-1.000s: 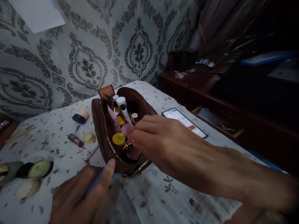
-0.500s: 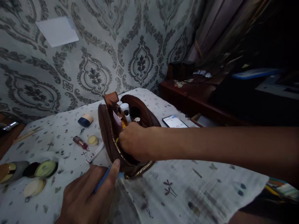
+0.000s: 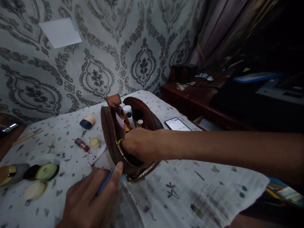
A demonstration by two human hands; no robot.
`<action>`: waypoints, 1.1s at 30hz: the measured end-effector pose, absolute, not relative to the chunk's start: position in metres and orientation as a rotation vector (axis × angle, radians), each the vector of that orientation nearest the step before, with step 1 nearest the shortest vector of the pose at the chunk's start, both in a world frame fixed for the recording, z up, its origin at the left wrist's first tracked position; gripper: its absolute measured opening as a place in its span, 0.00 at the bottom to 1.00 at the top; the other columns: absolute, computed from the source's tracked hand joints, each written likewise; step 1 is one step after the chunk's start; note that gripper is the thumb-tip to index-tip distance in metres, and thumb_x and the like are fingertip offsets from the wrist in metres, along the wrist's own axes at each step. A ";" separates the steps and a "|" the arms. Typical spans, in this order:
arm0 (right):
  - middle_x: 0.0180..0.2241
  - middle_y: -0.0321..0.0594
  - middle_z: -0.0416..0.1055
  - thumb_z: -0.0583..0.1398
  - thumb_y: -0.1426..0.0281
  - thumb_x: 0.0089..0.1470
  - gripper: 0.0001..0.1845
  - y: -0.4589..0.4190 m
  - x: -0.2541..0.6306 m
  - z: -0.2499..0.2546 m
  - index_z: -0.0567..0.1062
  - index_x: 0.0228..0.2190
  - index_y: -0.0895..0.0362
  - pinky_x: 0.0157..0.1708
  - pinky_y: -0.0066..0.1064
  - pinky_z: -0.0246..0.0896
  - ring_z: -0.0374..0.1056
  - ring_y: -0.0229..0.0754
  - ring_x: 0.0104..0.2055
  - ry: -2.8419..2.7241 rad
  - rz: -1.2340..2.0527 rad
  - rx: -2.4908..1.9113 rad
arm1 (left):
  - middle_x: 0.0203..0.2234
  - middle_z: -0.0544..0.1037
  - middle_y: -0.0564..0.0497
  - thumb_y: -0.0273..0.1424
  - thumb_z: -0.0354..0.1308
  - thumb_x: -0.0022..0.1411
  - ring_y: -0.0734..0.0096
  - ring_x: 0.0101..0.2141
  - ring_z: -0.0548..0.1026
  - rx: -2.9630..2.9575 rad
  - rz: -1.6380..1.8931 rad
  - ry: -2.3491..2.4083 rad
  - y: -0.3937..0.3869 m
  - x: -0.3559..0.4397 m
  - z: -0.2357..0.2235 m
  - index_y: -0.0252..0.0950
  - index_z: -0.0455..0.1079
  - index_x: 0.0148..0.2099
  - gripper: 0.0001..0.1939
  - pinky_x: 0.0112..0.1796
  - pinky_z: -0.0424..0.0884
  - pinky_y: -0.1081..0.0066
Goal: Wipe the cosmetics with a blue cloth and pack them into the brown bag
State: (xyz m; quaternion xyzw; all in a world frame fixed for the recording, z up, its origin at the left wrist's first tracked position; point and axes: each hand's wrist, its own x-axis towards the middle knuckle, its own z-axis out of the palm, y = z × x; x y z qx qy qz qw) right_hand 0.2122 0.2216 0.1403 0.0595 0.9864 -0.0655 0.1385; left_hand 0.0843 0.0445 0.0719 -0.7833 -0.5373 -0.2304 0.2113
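A brown zip bag (image 3: 109,139) stands unzipped on the patterned cloth. My right hand (image 3: 139,144) reaches down into its mouth, and the fingers are hidden inside. Beside the hand, within the bag, are a white-capped bottle (image 3: 127,110), a small bottle with a black cap (image 3: 130,118), an amber bottle (image 3: 127,124) and a pinkish flat piece (image 3: 120,124). My left hand (image 3: 91,196) is closed around a slim blue thing (image 3: 105,183) whose kind I cannot make out. Its thumb tip is at the bag's near lower edge.
Left of the bag lie a navy-and-beige container (image 3: 87,122), a dark red tube (image 3: 82,144), a yellow round pot (image 3: 95,142), a white tube (image 3: 97,155) and an open green compact (image 3: 47,171). A phone (image 3: 177,124) lies to the right, near a dark red wooden ledge (image 3: 185,98).
My right hand has shifted very slightly within the bag, and a little more of the amber bottle shows. The view has moved slightly. My left hand keeps its hold on the blue thing.
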 end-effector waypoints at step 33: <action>0.28 0.40 0.71 0.56 0.85 0.47 0.09 0.238 0.217 0.124 0.73 0.26 0.62 0.26 0.27 0.54 0.62 0.36 0.28 3.123 -0.571 0.034 | 0.31 0.76 0.52 0.22 0.53 0.66 0.78 0.27 0.74 -2.177 -0.587 -1.544 0.042 0.084 0.067 0.37 0.59 0.67 0.28 0.27 0.68 0.79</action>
